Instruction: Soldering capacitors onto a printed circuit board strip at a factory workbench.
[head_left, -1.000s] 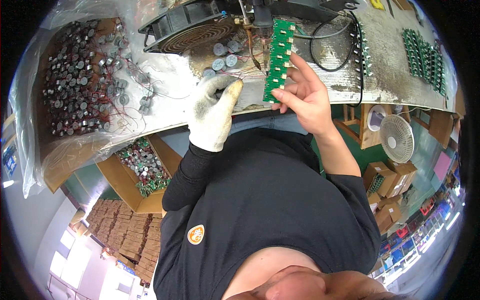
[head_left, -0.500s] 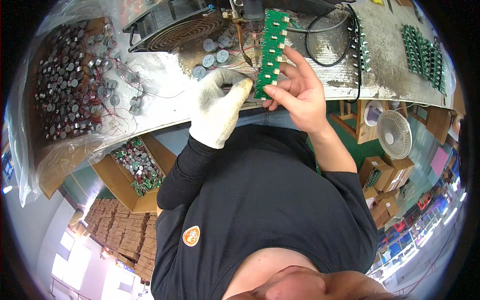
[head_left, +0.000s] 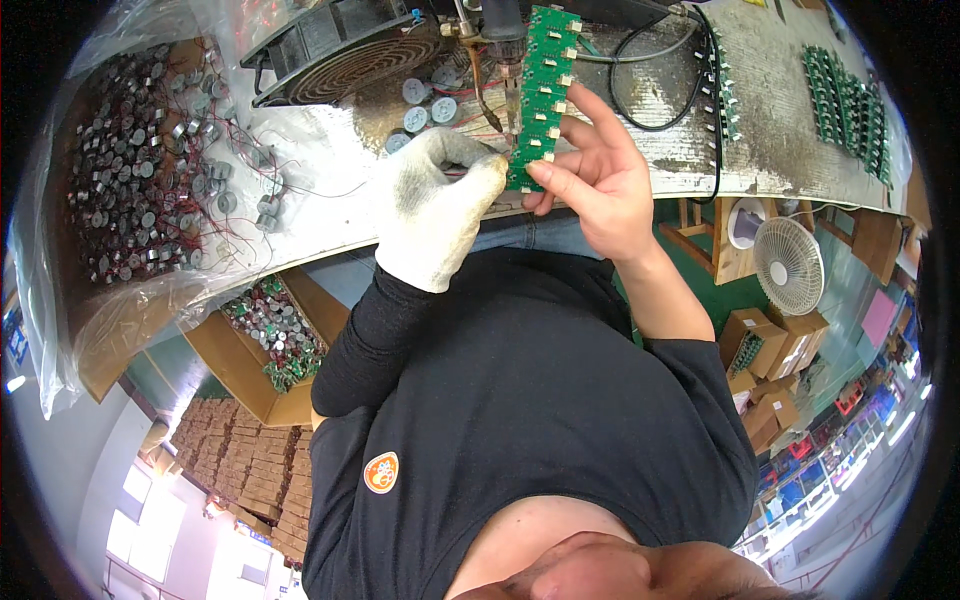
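1. A long green circuit-board strip (head_left: 541, 95) is pinched at its lower end by the bare right hand (head_left: 595, 185), thumb on the near face, fingers spread behind it.
2. The strip is held upright above the edge of the workbench (head_left: 790, 130), its upper end reaching up beside a soldering tool (head_left: 497, 25).
3. The left hand (head_left: 437, 205), in a soiled white glove, is closed against the strip's lower left edge; whether anything is clasped inside the fist cannot be told.
4. Round grey disc components (head_left: 425, 100) are seen lying on the bench just behind the gloved hand.
5. A black fan with a wire grille (head_left: 340, 55) is set at the bench's rear, left of the strip.
6. A clear plastic sheet holding many small round parts with red leads (head_left: 140, 170) is spread at far left.
7. Further green boards (head_left: 850, 100) are laid in rows at far right.
8. A black cable (head_left: 650, 95) is looped behind the right hand.
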